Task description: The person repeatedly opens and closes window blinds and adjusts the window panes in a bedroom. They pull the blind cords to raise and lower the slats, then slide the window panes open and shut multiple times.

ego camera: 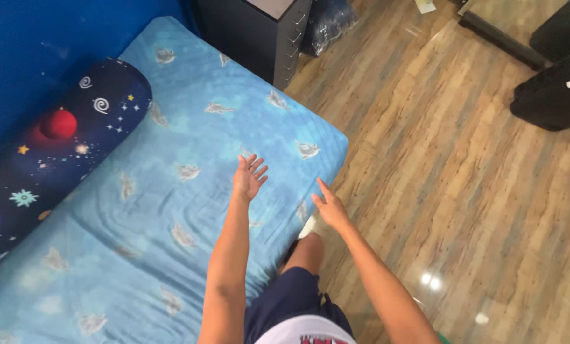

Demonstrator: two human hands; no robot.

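Note:
A mattress (170, 191) lies on the floor under a light blue sheet printed with pale dolphin shapes. My left hand (249, 176) hovers over the sheet near its right side, fingers spread, holding nothing. At the mattress's right edge my right hand (329, 205) is stretched out with fingers apart and nothing in it. A dark blue bolster pillow (49, 153) with planets and stars rests along the left side against a blue wall (36, 38). My knee and dark shorts show at the bottom.
A dark grey drawer cabinet (259, 32) stands at the mattress's far end. Beside it sits a dark plastic-wrapped bundle (328, 22). Glossy wood-pattern floor (463, 191) spreads to the right. Black bags (555, 89) and a low board (507, 19) are at the upper right.

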